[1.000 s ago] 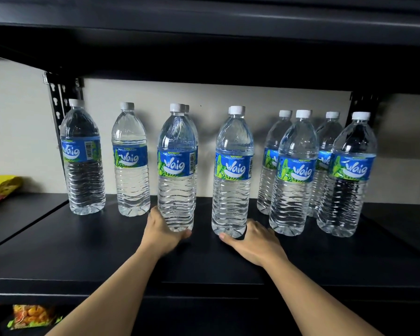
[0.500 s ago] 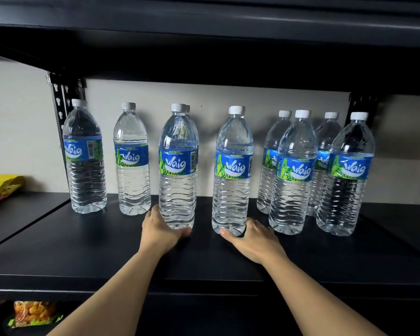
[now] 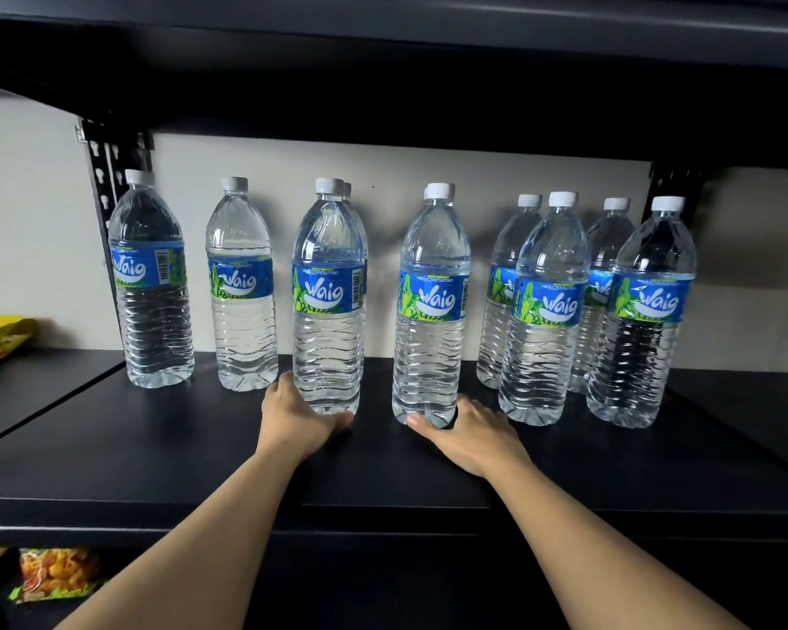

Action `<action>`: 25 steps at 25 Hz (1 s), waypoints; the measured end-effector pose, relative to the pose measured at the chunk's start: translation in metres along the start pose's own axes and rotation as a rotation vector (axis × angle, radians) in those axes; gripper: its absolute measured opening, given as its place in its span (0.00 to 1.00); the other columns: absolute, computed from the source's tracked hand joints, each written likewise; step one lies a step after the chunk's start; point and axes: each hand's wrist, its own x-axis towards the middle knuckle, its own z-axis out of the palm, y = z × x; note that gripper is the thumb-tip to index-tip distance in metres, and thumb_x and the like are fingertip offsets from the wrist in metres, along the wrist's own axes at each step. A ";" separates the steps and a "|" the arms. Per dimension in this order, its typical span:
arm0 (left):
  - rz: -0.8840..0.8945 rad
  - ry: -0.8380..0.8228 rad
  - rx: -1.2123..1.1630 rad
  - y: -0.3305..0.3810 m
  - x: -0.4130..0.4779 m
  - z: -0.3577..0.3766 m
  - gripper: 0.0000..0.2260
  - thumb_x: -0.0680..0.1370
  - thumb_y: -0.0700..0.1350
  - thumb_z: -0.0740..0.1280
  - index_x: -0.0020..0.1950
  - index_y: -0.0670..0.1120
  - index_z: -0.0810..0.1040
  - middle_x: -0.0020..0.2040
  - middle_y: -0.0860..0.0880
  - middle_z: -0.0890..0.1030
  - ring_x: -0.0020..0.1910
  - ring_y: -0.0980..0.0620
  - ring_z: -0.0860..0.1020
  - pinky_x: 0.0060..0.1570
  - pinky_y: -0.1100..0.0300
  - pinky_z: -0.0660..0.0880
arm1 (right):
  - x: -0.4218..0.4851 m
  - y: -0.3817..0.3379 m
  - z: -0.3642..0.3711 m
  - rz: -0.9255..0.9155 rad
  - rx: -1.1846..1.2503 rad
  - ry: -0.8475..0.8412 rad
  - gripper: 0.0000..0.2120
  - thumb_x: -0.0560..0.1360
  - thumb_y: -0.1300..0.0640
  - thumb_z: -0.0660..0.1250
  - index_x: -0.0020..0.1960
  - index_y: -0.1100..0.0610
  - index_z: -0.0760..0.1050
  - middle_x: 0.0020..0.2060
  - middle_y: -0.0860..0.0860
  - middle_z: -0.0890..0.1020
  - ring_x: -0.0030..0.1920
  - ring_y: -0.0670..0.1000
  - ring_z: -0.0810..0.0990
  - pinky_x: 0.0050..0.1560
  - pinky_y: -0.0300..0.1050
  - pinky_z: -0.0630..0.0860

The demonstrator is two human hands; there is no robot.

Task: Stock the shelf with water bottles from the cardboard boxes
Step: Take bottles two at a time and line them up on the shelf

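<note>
Water bottles upright on black shelf (image 3: 110,447), caps up, left hand (image 3: 292,418) gripping centre-left bottle (image 3: 328,302) base, right hand (image 3: 469,431) gripping centre-right bottle (image 3: 431,311) base

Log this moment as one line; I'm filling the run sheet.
step: placing bottles | left hand: at base of left front bottle | right hand: at base of right front bottle | both upright on shelf

both hands (image 3: 297,416) at upright bottles' (image 3: 328,306) bases
</note>
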 end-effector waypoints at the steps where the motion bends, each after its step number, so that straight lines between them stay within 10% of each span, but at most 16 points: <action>1: -0.005 -0.001 0.000 0.000 0.000 0.000 0.38 0.63 0.50 0.82 0.67 0.43 0.69 0.66 0.43 0.71 0.68 0.44 0.69 0.68 0.52 0.68 | 0.000 0.000 0.000 -0.003 -0.002 0.001 0.44 0.70 0.22 0.53 0.71 0.54 0.67 0.69 0.55 0.73 0.70 0.57 0.70 0.71 0.53 0.63; 15: 0.016 -0.355 0.414 0.013 -0.019 -0.025 0.52 0.75 0.60 0.70 0.78 0.34 0.39 0.79 0.39 0.44 0.79 0.43 0.44 0.76 0.52 0.50 | -0.024 -0.011 -0.010 0.009 -0.123 0.113 0.45 0.73 0.24 0.48 0.61 0.62 0.77 0.58 0.60 0.78 0.60 0.60 0.77 0.59 0.51 0.71; 20: 0.257 -0.332 0.269 -0.024 -0.077 -0.071 0.30 0.77 0.58 0.68 0.75 0.49 0.65 0.70 0.55 0.71 0.70 0.56 0.69 0.69 0.61 0.65 | -0.057 -0.032 0.010 -0.031 -0.164 0.077 0.31 0.81 0.37 0.48 0.66 0.58 0.75 0.64 0.57 0.77 0.65 0.60 0.73 0.65 0.54 0.68; 25: 0.393 -0.078 0.210 -0.090 -0.158 -0.161 0.11 0.75 0.38 0.65 0.51 0.53 0.79 0.42 0.57 0.83 0.43 0.58 0.81 0.47 0.66 0.76 | -0.147 -0.101 0.073 -0.501 0.260 0.289 0.17 0.80 0.48 0.60 0.65 0.53 0.78 0.65 0.48 0.78 0.71 0.50 0.70 0.72 0.46 0.57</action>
